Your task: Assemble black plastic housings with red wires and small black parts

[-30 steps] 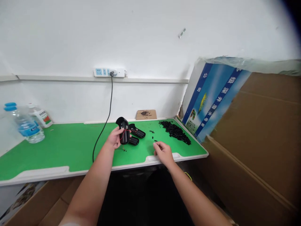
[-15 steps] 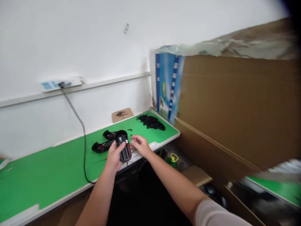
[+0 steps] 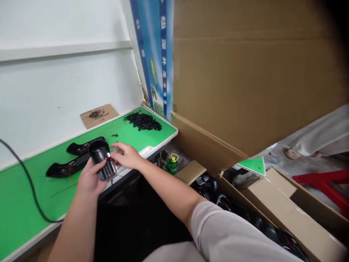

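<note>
Within left hand (image 3: 91, 179), glossy curved casing (image 3: 99, 155)

Wired housing (image 3: 100, 151), 9 o'clock: glossy plastic, ribbed inside
Worktop (image 3: 27, 196), 8 o'clock: smooth, matt
Partition (image 3: 245, 80), 2 o'clock: smooth matt cardboard
Sleeve (image 3: 231, 225), 5 o'clock: soft matt cloth

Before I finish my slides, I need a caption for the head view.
Left hand holds a black casing, right hand at its side; small black parts lie heaped on the green table.
</note>
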`<state>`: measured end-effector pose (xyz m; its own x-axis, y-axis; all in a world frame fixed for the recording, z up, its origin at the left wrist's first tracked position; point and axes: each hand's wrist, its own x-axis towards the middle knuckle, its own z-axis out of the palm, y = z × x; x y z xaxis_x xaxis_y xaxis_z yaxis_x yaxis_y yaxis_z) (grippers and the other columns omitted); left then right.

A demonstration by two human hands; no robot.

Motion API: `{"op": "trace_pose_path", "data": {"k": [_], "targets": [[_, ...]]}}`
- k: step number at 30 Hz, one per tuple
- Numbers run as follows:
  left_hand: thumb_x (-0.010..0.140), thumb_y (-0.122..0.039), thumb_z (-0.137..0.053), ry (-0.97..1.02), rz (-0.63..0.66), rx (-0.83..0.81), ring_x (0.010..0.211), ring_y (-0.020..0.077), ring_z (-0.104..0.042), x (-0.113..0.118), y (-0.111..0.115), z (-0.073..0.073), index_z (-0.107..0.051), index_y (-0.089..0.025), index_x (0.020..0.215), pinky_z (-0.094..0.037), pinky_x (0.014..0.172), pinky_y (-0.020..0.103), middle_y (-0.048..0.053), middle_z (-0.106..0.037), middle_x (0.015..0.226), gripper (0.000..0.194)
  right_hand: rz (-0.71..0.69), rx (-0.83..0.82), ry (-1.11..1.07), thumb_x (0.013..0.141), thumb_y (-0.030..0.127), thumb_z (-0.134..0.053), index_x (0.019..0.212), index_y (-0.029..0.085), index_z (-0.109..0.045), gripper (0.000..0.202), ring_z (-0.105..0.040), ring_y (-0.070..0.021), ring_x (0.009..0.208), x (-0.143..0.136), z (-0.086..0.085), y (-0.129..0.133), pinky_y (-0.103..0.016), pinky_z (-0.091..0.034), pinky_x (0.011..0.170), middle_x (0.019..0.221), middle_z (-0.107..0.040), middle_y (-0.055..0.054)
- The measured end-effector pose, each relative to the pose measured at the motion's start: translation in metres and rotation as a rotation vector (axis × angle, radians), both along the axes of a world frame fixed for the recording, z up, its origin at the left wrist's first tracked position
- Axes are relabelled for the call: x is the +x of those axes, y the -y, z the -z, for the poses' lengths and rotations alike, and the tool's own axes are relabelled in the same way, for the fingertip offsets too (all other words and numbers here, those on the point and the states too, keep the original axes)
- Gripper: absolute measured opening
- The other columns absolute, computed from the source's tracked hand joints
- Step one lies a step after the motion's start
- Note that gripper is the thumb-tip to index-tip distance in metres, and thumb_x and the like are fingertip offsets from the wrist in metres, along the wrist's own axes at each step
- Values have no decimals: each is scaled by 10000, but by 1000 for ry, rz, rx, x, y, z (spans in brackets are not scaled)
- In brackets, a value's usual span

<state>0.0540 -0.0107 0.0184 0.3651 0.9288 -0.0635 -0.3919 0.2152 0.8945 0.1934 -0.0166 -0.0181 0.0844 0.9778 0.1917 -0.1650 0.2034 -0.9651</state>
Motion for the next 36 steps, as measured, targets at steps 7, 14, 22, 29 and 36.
{"op": "trace_pose_path", "data": {"k": [7,14,22,29,36], "targets": [[708,9,-666,85,-70,-86,918,254,-711,1,6,5,-609,-303,1175,-614,795,426,55,-681,1079,565,-32,-98,-139,789,271,-670,1053,194,-582,289,-588,-83,564,3,-3,3,-192,-511,464,794,-585,38],[622,80,-670,40,-96,-51,871,245,-713,-5,6,9,-584,-288,1110,-621,760,424,30,-679,1021,617,-42,-120,-92,803,208,-638,982,163,-610,186,-572,-81,536,3,-2,2,-211,-509,518,697,-608,43],[635,6,-716,-53,-100,-79,876,246,-714,-5,8,4,-562,-356,1236,-626,768,432,38,-666,1095,718,-62,-136,-107,784,262,-666,942,179,-643,180,-607,-106,604,3,3,2,-232,-530,561,740,-632,20],[597,-107,-795,-167,-110,-87,750,243,-712,-8,8,4,-594,-339,1170,-632,682,426,46,-680,1005,649,-84,-159,-136,785,273,-663,891,184,-640,141,-631,-120,617,2,4,-2,-246,-539,591,719,-637,19],[601,-151,-813,-188,-97,-92,734,248,-707,-10,6,5,-562,-368,1201,-629,676,437,56,-675,1023,686,-102,-191,-187,764,270,-678,847,183,-624,132,-613,-112,580,3,0,-2,-237,-519,553,684,-622,27]]}}
